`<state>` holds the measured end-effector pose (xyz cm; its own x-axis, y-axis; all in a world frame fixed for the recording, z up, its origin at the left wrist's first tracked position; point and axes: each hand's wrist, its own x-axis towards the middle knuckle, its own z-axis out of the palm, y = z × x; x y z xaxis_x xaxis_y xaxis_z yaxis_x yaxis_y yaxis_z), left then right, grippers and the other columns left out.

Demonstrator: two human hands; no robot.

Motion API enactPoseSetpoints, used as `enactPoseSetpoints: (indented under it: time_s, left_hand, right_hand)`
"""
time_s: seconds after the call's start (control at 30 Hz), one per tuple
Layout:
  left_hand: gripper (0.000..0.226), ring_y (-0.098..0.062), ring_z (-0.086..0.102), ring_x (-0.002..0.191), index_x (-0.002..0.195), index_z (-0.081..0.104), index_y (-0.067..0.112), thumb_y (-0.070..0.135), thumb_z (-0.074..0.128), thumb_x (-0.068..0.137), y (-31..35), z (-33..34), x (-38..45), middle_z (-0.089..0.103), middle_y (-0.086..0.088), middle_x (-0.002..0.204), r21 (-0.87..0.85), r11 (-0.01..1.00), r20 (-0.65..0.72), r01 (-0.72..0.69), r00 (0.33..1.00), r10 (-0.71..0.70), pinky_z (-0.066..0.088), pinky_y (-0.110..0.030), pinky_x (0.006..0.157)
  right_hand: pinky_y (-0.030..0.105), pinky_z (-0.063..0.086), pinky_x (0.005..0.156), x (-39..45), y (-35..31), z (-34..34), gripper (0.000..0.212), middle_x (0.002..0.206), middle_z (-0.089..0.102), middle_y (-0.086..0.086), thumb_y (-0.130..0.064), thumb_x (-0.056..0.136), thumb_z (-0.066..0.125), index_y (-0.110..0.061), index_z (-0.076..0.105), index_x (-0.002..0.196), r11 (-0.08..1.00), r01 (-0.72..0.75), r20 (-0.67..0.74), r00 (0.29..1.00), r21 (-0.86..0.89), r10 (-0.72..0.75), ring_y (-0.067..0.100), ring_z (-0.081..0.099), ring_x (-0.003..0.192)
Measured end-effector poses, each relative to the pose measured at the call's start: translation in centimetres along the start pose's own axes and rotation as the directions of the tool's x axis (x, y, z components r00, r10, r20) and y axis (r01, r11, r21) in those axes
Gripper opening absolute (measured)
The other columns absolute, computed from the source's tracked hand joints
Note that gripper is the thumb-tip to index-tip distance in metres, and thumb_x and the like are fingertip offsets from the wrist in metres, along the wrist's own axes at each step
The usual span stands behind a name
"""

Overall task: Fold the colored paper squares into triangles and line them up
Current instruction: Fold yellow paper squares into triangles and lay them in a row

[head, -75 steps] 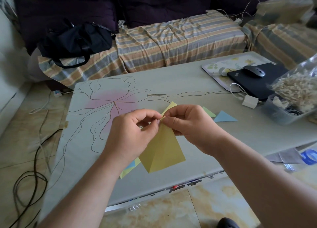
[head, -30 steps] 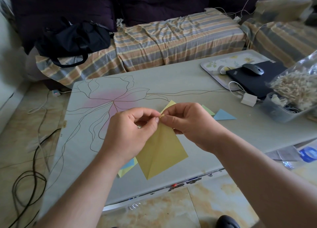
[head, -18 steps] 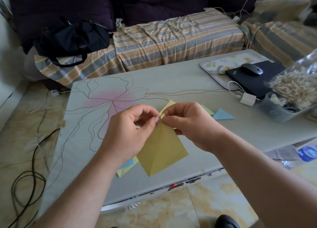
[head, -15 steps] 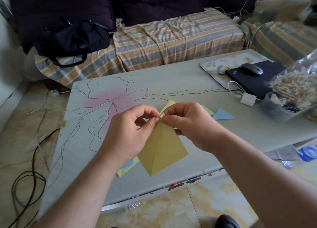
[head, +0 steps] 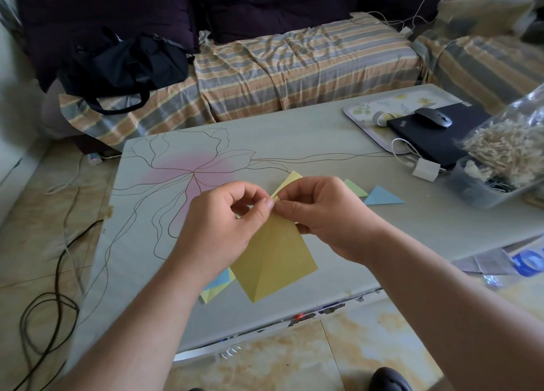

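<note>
My left grip and right grip meet fingertip to fingertip, both pinching the top corner of the yellow paper square, which I hold up off the counter with its lower point hanging toward me. A crease line runs down its middle and a paler flap pokes up behind my right knuckles, so I judge I am mid-fold, matching two opposite corners before flattening the sheet into a triangle. Whether the corners sit exactly flush I cannot tell; my fingers hide them.

The next move, as I read it, calls for keeping that pinch steady, lowering the paper to the counter and running a finger along the fold to set it sharp, then carrying it over beside the finished pieces.

Those lie to my right: a green triangle just past my right hand and a blue triangle just beside it. Under my left wrist, a small stack of unfolded squares waits near the counter's edge.

Farther right sit a white charger, a plastic tub under a bag of pale clips, a laptop carrying a mouse, and a flowered tray. The tub stands closest to where the row would grow.
</note>
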<state>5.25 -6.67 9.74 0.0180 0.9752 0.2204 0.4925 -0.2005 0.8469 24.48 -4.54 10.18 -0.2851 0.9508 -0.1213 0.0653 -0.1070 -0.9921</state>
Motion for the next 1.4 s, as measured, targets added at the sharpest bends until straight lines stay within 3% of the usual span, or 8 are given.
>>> enactPoseSetpoints:
  time_s: [0.27, 0.57, 0.77, 0.93, 1.0, 1.07, 1.2, 1.4]
  left_hand:
    - [0.015, -0.019, 0.063, 0.068, 0.083, 0.071, 0.031, 0.044, 0.065, 0.086, 0.1, 0.2, -0.2, 0.069, 0.011, 0.078, 0.133, 0.985, -0.039, -0.113, 0.992, 0.120, 0.049, -0.034, 0.063]
    - [0.009, -0.016, 0.056, 0.065, 0.084, 0.073, 0.032, 0.037, 0.076, 0.090, 0.3, 0.4, -0.3, 0.063, 0.015, 0.069, 0.302, 0.935, -0.119, -0.183, 0.966, 0.228, 0.047, -0.032, 0.054]
    - [0.006, -0.014, 0.059, 0.066, 0.085, 0.073, 0.031, 0.035, 0.076, 0.088, 0.6, 0.6, -0.4, 0.064, 0.015, 0.068, 0.357, 0.905, -0.141, -0.230, 0.945, 0.296, 0.050, -0.035, 0.058]
    - [0.021, 0.007, 0.061, 0.068, 0.100, 0.068, 0.031, 0.028, 0.082, 0.086, 0.8, 0.6, -0.5, 0.067, 0.031, 0.078, 0.258, 0.951, -0.163, -0.172, 0.962, 0.218, 0.038, -0.006, 0.059]
    - [0.024, -0.001, 0.063, 0.073, 0.103, 0.066, 0.030, 0.027, 0.082, 0.086, 0.8, 0.6, -0.6, 0.070, 0.033, 0.078, 0.197, 0.969, -0.153, -0.148, 0.972, 0.180, 0.038, -0.005, 0.060]
    - [0.026, -0.008, 0.063, 0.081, 0.102, 0.064, 0.032, 0.026, 0.083, 0.086, 0.8, 0.4, -0.5, 0.073, 0.030, 0.081, 0.116, 0.986, -0.134, -0.118, 0.982, 0.133, 0.042, -0.008, 0.063]
    - [0.029, -0.009, 0.061, 0.069, 0.100, 0.059, 0.034, 0.025, 0.083, 0.087, 1.2, 0.2, -0.4, 0.076, 0.026, 0.082, -0.024, 0.999, -0.062, -0.038, 0.997, 0.037, 0.042, -0.011, 0.061]
    - [0.031, -0.011, 0.063, 0.068, 0.104, 0.056, 0.035, 0.028, 0.082, 0.088, 1.4, -0.2, -0.3, 0.077, 0.024, 0.084, -0.031, 0.999, -0.027, -0.019, 0.999, 0.019, 0.044, -0.014, 0.062]
  right_hand:
    - [0.044, 0.061, 0.084, 0.1, 0.0, 0.2, 0.006, 0.090, 0.073, 0.012, -0.005, 0.095, 0.072, -0.010, 0.075, 0.096, 0.999, 0.014, -0.002, 1.000, 0.049, -0.014, 0.025, 0.066, 0.080]
    - [0.044, 0.064, 0.085, 0.2, 0.3, 0.2, 0.011, 0.094, 0.075, 0.018, -0.003, 0.095, 0.071, -0.012, 0.076, 0.092, 0.999, 0.048, -0.041, 0.998, 0.014, -0.048, 0.028, 0.070, 0.081]
    - [0.046, 0.063, 0.087, 0.3, 0.4, 0.2, 0.011, 0.098, 0.075, 0.019, -0.004, 0.095, 0.072, -0.014, 0.077, 0.092, 0.998, 0.052, -0.060, 0.997, -0.023, -0.053, 0.029, 0.070, 0.082]
    - [0.054, 0.060, 0.092, 0.2, 0.4, -0.1, 0.008, 0.099, 0.076, 0.018, -0.007, 0.094, 0.073, -0.012, 0.078, 0.097, 0.998, 0.045, -0.061, 0.997, -0.039, -0.047, 0.036, 0.069, 0.083]
    - [0.056, 0.059, 0.093, 0.2, 0.5, -0.2, 0.009, 0.099, 0.077, 0.018, -0.009, 0.095, 0.073, -0.015, 0.078, 0.098, 0.997, 0.049, -0.059, 0.997, -0.061, -0.052, 0.047, 0.069, 0.090]
    - [0.055, 0.059, 0.094, 0.1, 0.4, -0.2, 0.009, 0.097, 0.078, 0.016, -0.011, 0.096, 0.072, -0.017, 0.078, 0.098, 0.995, 0.056, -0.042, 0.997, -0.077, -0.059, 0.047, 0.070, 0.094]
    - [0.039, 0.060, 0.083, 0.0, 0.3, -0.2, 0.006, 0.079, 0.076, -0.001, -0.018, 0.094, 0.076, -0.023, 0.079, 0.096, 0.986, 0.074, -0.026, 0.997, -0.151, -0.079, 0.020, 0.065, 0.074]
    - [0.057, 0.057, 0.087, 0.0, 0.4, -0.2, 0.004, 0.089, 0.077, 0.013, -0.017, 0.091, 0.080, -0.021, 0.080, 0.090, 0.989, 0.082, -0.030, 0.996, -0.126, -0.086, 0.029, 0.064, 0.079]
